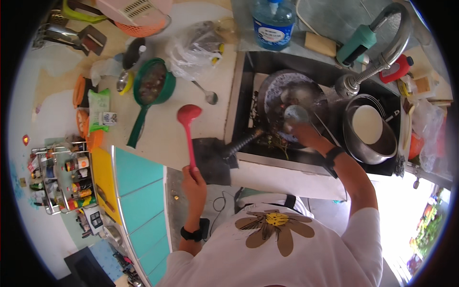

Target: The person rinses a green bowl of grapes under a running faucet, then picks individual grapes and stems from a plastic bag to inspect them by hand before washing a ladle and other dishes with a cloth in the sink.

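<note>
My left hand (193,181) is closed round the handle of a pink ladle (189,114), its bowl raised over the counter. My right hand (305,135) reaches down into a dark pan (271,103) in the sink. Its fingers curl in at a round, pale, shiny thing (296,113), whose kind I cannot make out. The pan has a pale, mottled inside with wet scraps in it. Its black handle (243,142) sticks out over the sink's front edge, above a dark cloth (211,160). Some green stalks (279,142) lie by the pan's near side.
A metal pot (373,146) with a white bowl (367,124) sits in the sink's right side. The faucet (351,85) arches above. Behind stands a blue bottle (273,28). Leftward on the counter are a green strainer (153,83), a spoon (208,95) and plastic bags (193,50).
</note>
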`<state>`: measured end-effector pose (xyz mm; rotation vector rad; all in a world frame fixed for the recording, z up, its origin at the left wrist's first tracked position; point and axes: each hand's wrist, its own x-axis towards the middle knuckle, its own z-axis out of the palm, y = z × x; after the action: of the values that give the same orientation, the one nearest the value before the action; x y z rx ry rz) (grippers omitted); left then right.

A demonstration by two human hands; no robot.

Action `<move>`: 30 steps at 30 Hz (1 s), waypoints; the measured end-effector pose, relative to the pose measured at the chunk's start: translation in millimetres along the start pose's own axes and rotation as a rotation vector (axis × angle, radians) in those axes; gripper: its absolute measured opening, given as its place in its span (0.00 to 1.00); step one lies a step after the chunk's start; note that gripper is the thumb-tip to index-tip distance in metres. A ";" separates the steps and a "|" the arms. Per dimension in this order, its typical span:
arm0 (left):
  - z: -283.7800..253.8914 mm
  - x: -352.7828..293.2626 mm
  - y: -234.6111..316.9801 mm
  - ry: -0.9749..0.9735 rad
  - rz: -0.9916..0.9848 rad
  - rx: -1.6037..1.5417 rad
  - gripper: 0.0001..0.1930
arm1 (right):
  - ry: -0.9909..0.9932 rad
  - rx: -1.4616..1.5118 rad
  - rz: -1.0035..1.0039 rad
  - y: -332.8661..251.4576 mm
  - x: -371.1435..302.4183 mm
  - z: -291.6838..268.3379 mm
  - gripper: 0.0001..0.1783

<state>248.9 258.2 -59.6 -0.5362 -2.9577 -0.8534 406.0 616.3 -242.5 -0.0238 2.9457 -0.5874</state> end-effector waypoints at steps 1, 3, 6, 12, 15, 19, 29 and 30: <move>3.8 -1.2 -8.9 0.062 0.008 0.063 0.08 | -0.023 -0.004 0.013 -3.4 4.9 5.7 0.12; 11.4 4.1 -14.2 0.046 -0.098 0.030 0.08 | -0.116 0.041 0.272 -6.1 19.3 20.6 0.13; 19.6 17.3 -20.3 0.044 -0.123 0.053 0.08 | -0.275 -0.077 0.376 -23.6 33.1 -13.2 0.12; 26.0 42.3 -13.9 -0.053 -0.040 0.301 0.09 | -0.245 -0.031 0.409 -17.7 35.4 -12.9 0.10; 31.4 50.5 -3.9 -0.019 0.073 0.528 0.10 | 0.046 -0.082 0.493 -2.6 32.4 -12.3 0.13; 43.8 49.5 76.4 -0.322 0.196 -0.258 0.14 | 0.080 1.112 0.742 -6.2 14.6 -64.7 0.17; 210.4 76.9 213.4 -0.650 0.067 -0.807 0.21 | 0.468 0.461 0.174 -63.6 -25.1 -152.4 0.16; 207.0 79.4 221.0 -0.721 0.038 -0.748 0.19 | 0.485 0.137 0.131 -55.2 -31.6 -151.5 0.20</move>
<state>263.0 566.3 -113.3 -1.1105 -3.0524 -2.1773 415.8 624.3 -78.7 0.3743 3.3176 -0.8816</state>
